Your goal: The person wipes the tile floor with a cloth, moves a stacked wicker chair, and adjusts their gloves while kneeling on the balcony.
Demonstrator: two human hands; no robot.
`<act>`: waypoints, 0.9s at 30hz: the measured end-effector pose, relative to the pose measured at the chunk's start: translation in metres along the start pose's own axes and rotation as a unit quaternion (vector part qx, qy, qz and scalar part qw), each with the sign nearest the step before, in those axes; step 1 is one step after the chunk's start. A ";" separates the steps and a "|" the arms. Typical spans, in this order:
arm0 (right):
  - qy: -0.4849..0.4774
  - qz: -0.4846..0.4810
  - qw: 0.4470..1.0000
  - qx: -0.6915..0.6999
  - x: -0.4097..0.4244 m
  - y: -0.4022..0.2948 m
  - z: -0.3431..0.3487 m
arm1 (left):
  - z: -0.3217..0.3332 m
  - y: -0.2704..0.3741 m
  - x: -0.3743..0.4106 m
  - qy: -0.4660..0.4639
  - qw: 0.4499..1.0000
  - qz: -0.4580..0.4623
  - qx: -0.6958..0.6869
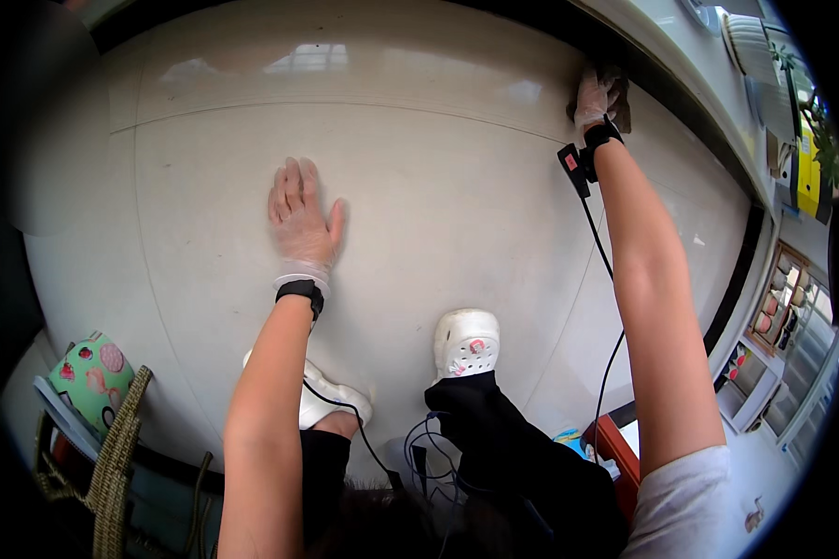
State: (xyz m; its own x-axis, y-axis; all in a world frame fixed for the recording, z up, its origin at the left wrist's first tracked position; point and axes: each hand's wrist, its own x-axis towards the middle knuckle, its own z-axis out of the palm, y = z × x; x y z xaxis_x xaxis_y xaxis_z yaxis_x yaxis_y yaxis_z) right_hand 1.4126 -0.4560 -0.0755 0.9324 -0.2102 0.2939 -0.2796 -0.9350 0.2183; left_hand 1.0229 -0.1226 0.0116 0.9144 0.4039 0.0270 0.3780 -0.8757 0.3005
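Observation:
Both hands wear thin clear gloves. My left hand lies flat on the pale glossy floor tiles, fingers spread, holding nothing. Far off at the upper right, my right hand presses on a brown cloth beside the dark skirting edge; the cloth shows on both sides of the fingers. Whether the fingers grip it or only lie on it is hard to see. A black strap circles each wrist, and a small black device with a cable hangs at the right one.
White clogs are on my feet. Cables loop between my legs. A woven chair with a green patterned cushion stands lower left. A red box is lower right. Along the right are a white ledge, yellow binders and shelves.

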 end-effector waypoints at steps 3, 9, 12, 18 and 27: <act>0.072 -0.085 0.988 -0.110 -0.018 -0.022 0.002 | 0.003 0.001 0.001 0.007 1.000 0.011 -0.015; -0.159 -0.176 0.932 0.274 -0.098 -0.115 -0.132 | -0.004 -0.001 -0.001 0.004 1.000 0.005 0.014; -0.157 -0.210 0.921 0.289 -0.129 -0.161 -0.163 | -0.002 0.000 0.000 -0.001 1.000 0.005 0.004; -0.138 -0.570 0.746 0.316 -0.186 -0.172 -0.188 | -0.003 0.002 -0.001 -0.007 1.000 -0.002 0.024; -0.218 -0.440 0.835 0.250 -0.177 0.001 -0.180 | -0.001 -0.007 -0.001 -0.002 1.000 0.003 0.012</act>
State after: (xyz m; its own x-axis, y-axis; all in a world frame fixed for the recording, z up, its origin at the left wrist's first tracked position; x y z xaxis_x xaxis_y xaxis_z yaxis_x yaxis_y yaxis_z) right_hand 1.2062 -0.3681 0.0405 0.7514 0.6388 -0.1651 0.5866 -0.7614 -0.2761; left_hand 1.0193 -0.1172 0.0101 0.9175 0.3970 0.0241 0.3755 -0.8844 0.2771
